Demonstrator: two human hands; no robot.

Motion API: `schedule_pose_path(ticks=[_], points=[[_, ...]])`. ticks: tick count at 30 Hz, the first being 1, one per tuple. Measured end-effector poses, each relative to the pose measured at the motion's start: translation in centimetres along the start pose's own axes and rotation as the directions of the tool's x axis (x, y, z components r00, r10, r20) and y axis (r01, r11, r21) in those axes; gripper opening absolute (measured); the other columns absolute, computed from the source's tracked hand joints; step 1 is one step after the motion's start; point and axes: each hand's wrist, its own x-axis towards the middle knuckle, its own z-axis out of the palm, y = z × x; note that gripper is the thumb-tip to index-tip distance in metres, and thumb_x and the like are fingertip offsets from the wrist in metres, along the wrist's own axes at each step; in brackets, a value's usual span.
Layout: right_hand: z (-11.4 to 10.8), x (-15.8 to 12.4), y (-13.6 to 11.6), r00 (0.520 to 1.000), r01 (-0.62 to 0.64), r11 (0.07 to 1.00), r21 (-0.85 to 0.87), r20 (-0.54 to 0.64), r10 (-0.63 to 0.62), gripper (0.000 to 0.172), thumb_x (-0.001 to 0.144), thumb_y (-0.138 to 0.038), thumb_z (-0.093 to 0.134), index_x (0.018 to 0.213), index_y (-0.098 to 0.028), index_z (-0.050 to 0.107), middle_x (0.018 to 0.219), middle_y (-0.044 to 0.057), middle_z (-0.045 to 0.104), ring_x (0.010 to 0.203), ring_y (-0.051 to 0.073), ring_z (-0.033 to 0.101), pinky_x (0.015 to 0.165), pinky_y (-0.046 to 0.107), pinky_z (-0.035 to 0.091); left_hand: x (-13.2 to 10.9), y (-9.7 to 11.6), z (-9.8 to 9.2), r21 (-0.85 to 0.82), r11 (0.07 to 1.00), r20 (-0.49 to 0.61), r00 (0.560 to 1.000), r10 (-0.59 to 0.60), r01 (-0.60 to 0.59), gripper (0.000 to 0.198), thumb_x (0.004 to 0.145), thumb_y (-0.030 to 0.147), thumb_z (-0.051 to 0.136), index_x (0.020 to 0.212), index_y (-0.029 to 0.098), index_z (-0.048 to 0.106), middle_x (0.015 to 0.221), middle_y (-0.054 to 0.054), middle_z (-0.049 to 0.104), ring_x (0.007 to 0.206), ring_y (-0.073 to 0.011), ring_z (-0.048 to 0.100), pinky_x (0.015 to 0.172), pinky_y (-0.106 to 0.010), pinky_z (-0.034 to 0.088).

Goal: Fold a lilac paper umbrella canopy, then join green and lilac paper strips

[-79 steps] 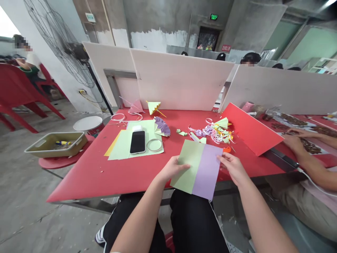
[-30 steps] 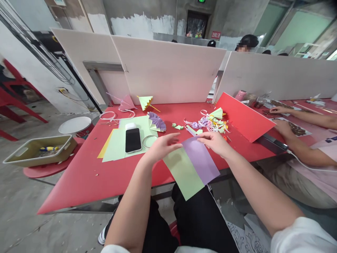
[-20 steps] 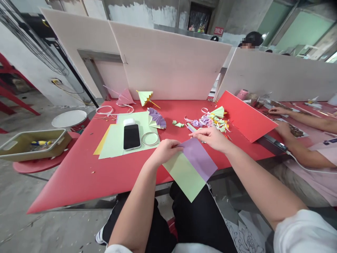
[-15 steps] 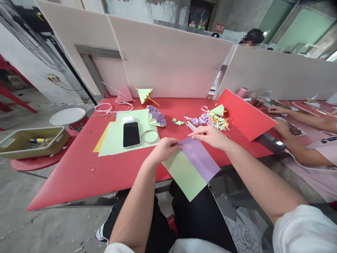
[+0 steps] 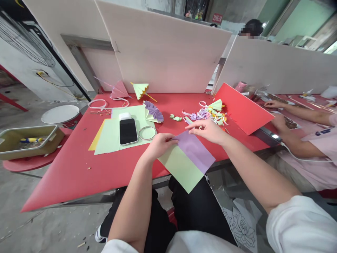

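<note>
My left hand [image 5: 162,143] pinches the upper left edge of a sheet of light green paper [image 5: 183,168], where it meets a sheet of purple paper [image 5: 199,151]. The two colours lie side by side, tilted over my lap at the table's front edge; whether they are joined or overlapping I cannot tell. At the top of the purple paper, my right hand [image 5: 206,131] has thumb and fingers closed on its edge. Just beyond this hand is a pile of purple, green and white paper scraps [image 5: 202,114]. A roll of tape [image 5: 147,133] lies left of my left hand.
A phone [image 5: 129,131] and a pleated purple-green paper piece [image 5: 153,111] rest on green sheets [image 5: 105,138]. Small paper umbrellas [image 5: 140,89] stand by the white partition [image 5: 168,52]. On the right are a red board [image 5: 242,107] and a co-worker's arms [image 5: 302,137]. A bin [image 5: 28,146] sits left.
The view has shifted slightly, so the table things appear a little further left and higher. Both hands keep their hold on the paper, with hardly any movement.
</note>
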Motion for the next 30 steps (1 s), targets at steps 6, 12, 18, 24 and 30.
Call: schedule_pose_path(ticks=[6,12,18,24,30], points=[[1.9,-4.5,4.0,0.686,-0.002,0.940,0.342,-0.683,0.251,0.046,0.072,-0.048,0.064,0.111,-0.025,0.061,0.113,0.007,0.062,0.096,0.020,0.060,0.065,0.028,0.052,0.6,-1.1,-0.5,-0.287,0.955,-0.419,0.907,-0.048,-0.082,0.025,0.072,0.041,0.063,0.081,0.018,0.067,0.072,0.000,0.063,0.065,-0.0131,0.055,0.059,-0.023,0.041],[7.4,-5.8,5.7,0.775,-0.046,0.632,0.774,-0.372,0.512,0.039,0.056,-0.044,0.076,0.082,-0.018,0.063,0.076,0.004,0.067,0.069,0.018,0.066,0.058,0.029,0.055,1.3,-2.0,1.5,-0.512,0.827,-0.594,0.791,-0.148,-0.231,0.031,0.074,0.045,0.062,0.090,0.018,0.061,0.083,-0.002,0.065,0.073,-0.0131,0.061,0.066,-0.023,0.046],[3.8,-3.6,6.0,0.646,0.108,0.710,0.696,-0.592,0.482,0.029,0.059,-0.040,0.075,0.066,-0.017,0.059,0.062,-0.003,0.059,0.056,0.010,0.057,0.052,0.025,0.052,1.1,-2.0,2.4,-0.631,0.763,-0.352,0.928,-0.123,-0.138,0.039,0.065,0.038,0.072,0.095,0.016,0.064,0.088,-0.007,0.068,0.079,-0.0194,0.064,0.069,-0.030,0.050],[1.4,-4.6,4.9,0.710,0.165,0.801,0.575,-0.633,0.308,0.017,0.059,-0.024,0.075,0.075,-0.021,0.070,0.086,0.002,0.068,0.075,0.015,0.062,0.059,0.027,0.051,0.8,-2.6,0.9,-0.645,0.751,-0.291,0.954,-0.069,-0.142,0.023,0.057,0.031,0.076,0.069,0.015,0.065,0.097,-0.009,0.067,0.089,-0.0232,0.062,0.071,-0.031,0.049],[1.3,-5.0,4.9,0.740,0.221,0.820,0.528,-0.638,0.212,0.007,0.061,-0.022,0.073,0.067,-0.024,0.070,0.102,0.002,0.067,0.099,0.023,0.061,0.075,0.036,0.053,0.2,-1.9,0.4,-0.648,0.746,-0.308,0.948,-0.075,-0.152,0.024,0.058,0.029,0.076,0.080,0.022,0.069,0.130,-0.004,0.052,0.103,-0.0241,0.058,0.074,-0.028,0.050]])
